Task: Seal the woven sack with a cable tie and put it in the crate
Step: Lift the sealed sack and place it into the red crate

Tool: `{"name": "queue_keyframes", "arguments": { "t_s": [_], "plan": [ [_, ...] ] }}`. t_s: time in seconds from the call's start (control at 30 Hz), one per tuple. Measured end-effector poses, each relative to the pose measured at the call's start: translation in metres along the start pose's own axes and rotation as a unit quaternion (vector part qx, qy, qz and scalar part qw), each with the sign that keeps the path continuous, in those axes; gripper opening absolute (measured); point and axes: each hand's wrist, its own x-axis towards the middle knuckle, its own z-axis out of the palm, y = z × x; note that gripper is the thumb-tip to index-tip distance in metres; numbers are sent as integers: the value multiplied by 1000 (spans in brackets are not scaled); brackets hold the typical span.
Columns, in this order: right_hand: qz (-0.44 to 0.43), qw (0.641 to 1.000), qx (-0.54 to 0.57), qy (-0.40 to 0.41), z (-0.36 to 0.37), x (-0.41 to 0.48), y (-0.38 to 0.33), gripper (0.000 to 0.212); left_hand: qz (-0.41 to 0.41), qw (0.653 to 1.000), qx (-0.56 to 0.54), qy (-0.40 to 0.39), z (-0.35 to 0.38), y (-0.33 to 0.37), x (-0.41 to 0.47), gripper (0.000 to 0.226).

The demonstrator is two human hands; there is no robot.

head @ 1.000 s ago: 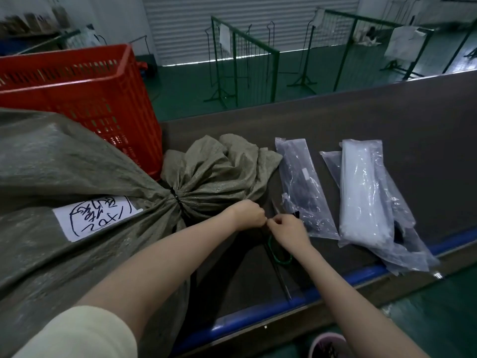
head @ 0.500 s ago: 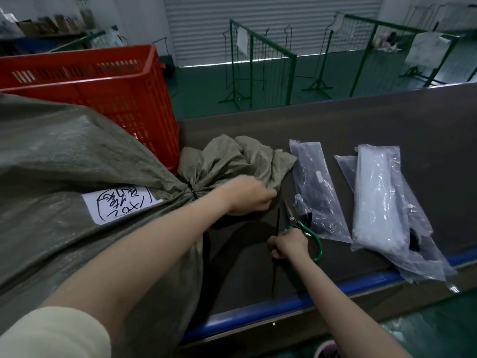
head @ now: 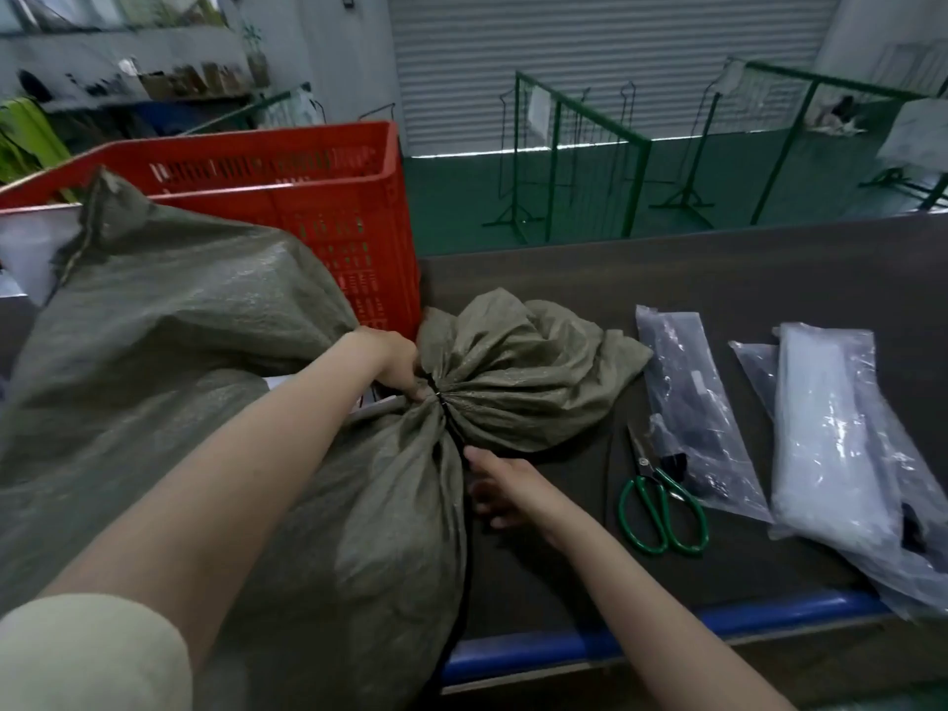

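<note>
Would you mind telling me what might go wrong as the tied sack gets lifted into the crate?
The left hand grips the grey-green woven sack only at its black cable-tied neck, so the bulky load might slip. Swinging it toward the red plastic crate, the loose top could sweep the green-handled scissors off the dark table.

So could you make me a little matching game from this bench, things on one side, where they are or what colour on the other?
Things:
1. woven sack
2. scissors
3. crate
4. left hand

Descriptions:
A. red, standing behind the sack
B. green handles, lying flat on the table, touched by no hand
C. gripping the tied neck of the sack
D. olive-grey, cinched near its mouth with a black tie

Pairs: 1-D, 2-B, 3-A, 4-C
</note>
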Motion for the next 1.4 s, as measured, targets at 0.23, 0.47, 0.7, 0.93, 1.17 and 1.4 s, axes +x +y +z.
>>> {"name": "queue_keyframes", "arguments": {
  "t_s": [0.23,0.47,0.7,0.93,1.17,1.4],
  "plan": [
    [-76,996,50,5,54,-4,-81,91,38,981,-113,155,-11,-36,-22,27],
    [-186,975,-80,96,85,-11,-163,91,3,898,-319,302,-41,-115,-75,28],
    [-264,918,-281,91,104,-24,-233,81,-53,822,-388,413,-49,-161,-113,22],
    [-250,835,-477,118,105,-50,-271,59,-92,714,-464,517,-59,-181,-134,22],
    [-369,774,-457,236,99,-64,-304,29,-52,588,-582,560,-82,-182,-156,34],
    [-491,750,-321,307,94,-106,-376,12,-29,553,-563,613,-160,-202,-189,37]
  ]
}}
